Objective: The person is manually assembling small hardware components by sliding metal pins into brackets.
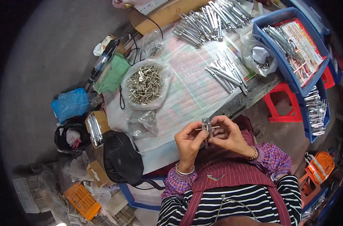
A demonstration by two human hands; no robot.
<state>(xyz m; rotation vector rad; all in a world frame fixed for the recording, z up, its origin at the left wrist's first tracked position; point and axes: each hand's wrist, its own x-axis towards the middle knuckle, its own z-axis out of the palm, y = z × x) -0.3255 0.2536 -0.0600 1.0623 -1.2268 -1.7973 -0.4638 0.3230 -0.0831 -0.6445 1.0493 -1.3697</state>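
Close in front of my apron, my left hand (191, 142) and my right hand (230, 136) meet with fingers pinched. Between them is a small shiny metal channel-shaped piece (206, 123), held upright from both sides. A thin metal pin (215, 127) sticks out crosswise at its side; whether it runs right through, I cannot tell. The fingertips hide the lower part of the piece. Ahead and to the left, a plastic bag of metal pins (144, 86) stands open on the covered table (186, 96). Several long metal strips (226, 74) lie beyond my right hand.
A large pile of metal strips (213, 19) covers the table's far side. Blue bins (262, 35) stand at the right, near a red stool (271, 107). On the left are a green box (113, 73), a black bag (122, 158) and an orange crate (82, 200).
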